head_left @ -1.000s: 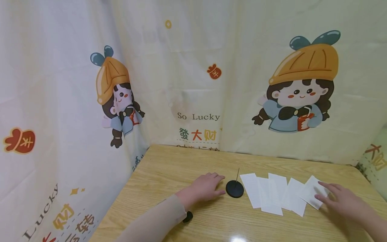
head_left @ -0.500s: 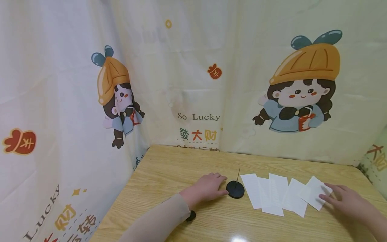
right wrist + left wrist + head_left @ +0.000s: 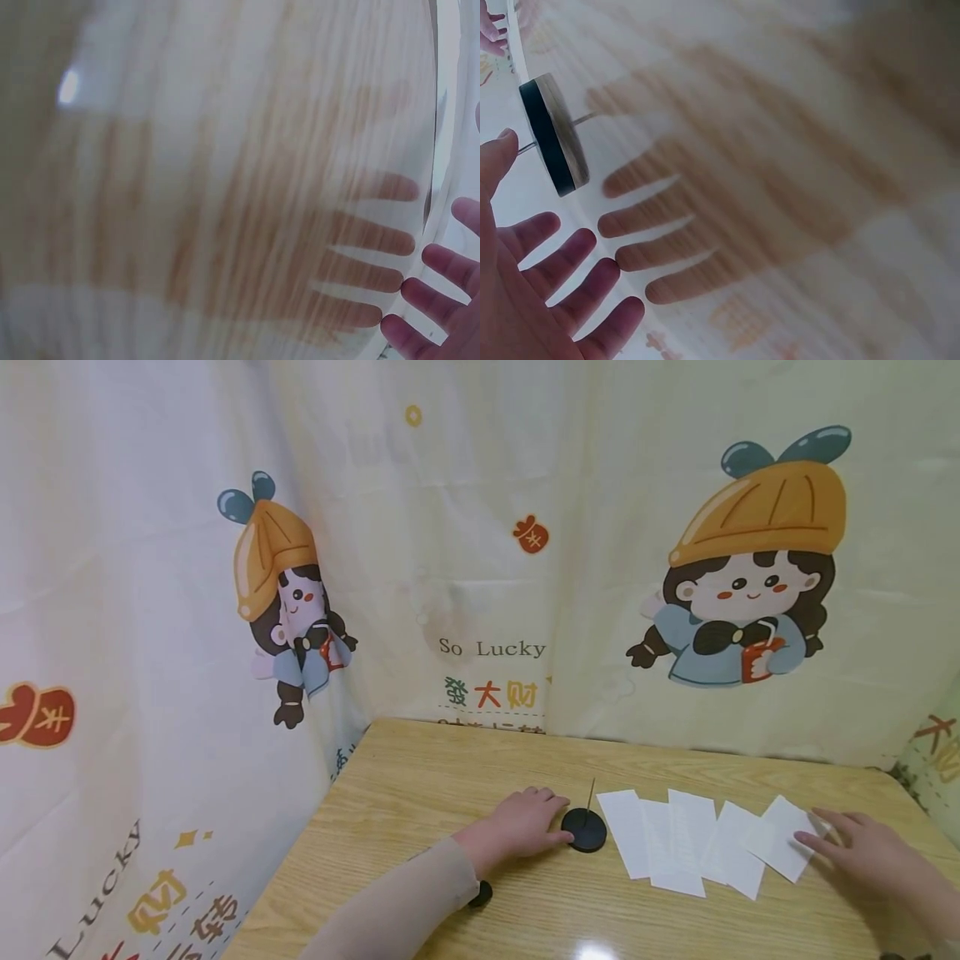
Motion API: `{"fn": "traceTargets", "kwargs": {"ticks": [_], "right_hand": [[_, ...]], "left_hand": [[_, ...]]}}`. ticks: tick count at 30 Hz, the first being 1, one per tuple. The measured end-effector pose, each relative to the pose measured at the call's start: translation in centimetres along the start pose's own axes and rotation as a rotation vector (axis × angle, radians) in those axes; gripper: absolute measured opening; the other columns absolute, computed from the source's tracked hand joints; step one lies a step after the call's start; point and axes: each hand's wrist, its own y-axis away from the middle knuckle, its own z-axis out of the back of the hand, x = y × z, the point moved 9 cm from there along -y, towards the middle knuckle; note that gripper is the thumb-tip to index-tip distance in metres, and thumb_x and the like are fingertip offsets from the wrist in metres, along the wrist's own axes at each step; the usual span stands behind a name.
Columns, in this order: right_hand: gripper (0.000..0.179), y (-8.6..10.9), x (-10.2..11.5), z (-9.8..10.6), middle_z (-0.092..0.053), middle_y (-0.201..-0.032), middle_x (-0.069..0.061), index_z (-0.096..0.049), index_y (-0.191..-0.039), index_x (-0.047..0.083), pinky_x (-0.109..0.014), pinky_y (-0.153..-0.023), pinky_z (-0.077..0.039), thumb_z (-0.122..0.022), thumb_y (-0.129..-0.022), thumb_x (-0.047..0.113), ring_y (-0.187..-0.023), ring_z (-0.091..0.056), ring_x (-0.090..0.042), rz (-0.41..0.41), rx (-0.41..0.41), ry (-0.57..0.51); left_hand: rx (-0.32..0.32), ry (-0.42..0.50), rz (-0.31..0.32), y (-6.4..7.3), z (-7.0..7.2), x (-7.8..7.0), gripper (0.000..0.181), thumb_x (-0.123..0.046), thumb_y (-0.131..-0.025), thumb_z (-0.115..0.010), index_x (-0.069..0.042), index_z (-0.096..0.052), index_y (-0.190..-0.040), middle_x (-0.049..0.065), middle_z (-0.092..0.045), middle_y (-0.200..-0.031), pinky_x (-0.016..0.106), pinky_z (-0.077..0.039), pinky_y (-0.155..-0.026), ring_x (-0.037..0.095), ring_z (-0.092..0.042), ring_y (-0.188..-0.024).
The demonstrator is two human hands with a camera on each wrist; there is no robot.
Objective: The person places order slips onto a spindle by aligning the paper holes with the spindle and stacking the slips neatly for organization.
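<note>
A receipt spike, with a round black base (image 3: pixel 584 832) and a thin upright pin, stands on the table, right of my left hand (image 3: pixel 525 823). The left fingertips and thumb come right up to the base's edge, with the fingers spread. In the left wrist view the disc (image 3: pixel 553 135) appears beyond the thumb. Several white paper slips (image 3: pixel 690 839) lie in an overlapping row right of the spike. At the far end my right hand (image 3: pixel 862 852) has its thumb and fingers at the edge of the last slip (image 3: pixel 780 837). Relaxed fingers (image 3: pixel 450 274) show in the right wrist view.
The wooden table (image 3: pixel 420 768) backs onto a printed cream curtain (image 3: pixel 480 568) that also hangs along the left. A small black object (image 3: pixel 481 894) shows beside the left cuff. Light glares on the table's front (image 3: pixel 596 952).
My left hand has moved slightly right, up to the spike's base. My right hand has drawn slightly right, uncovering more of the last slip. The slips and spike keep their places.
</note>
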Motion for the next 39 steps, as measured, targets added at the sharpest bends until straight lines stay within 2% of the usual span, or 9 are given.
{"fn": "traceTargets", "kwargs": {"ticks": [12, 22, 39], "right_hand": [[0.086, -0.6, -0.2, 0.3, -0.043, -0.114, -0.051, -0.052, -0.124, -0.017, -0.074, -0.081, -0.037, -0.059, -0.091, 0.062, -0.099, -0.042, -0.070, -0.038, -0.014, 0.060], [0.090, -0.4, -0.1, 0.4, -0.046, -0.114, -0.049, -0.052, -0.119, -0.022, -0.071, -0.082, -0.038, -0.062, -0.089, 0.062, -0.100, -0.044, -0.067, -0.016, -0.053, 0.104], [0.086, 0.1, -0.2, -0.6, -0.043, -0.114, -0.049, -0.053, -0.119, -0.018, -0.076, -0.080, -0.036, -0.064, -0.088, 0.061, -0.100, -0.042, -0.069, -0.071, -0.055, 0.046]], "left_hand": [[0.007, -0.023, 0.003, -0.3, 0.5, -0.3, 0.065, -0.068, -0.093, -0.049, -0.028, -0.049, -0.145, -0.006, -0.054, -0.137, 0.033, -0.044, -0.100, 0.016, -0.050, -0.124], [0.018, -0.035, 0.003, -0.4, 0.5, -0.6, 0.064, -0.068, -0.091, -0.052, -0.031, -0.049, -0.144, -0.007, -0.054, -0.133, 0.033, -0.045, -0.097, 0.015, -0.050, -0.120], [0.014, -0.037, -0.013, -0.3, 0.0, -0.6, 0.065, -0.068, -0.088, -0.058, -0.035, -0.050, -0.143, -0.007, -0.054, -0.127, 0.031, -0.045, -0.091, 0.014, -0.049, -0.112]]}}
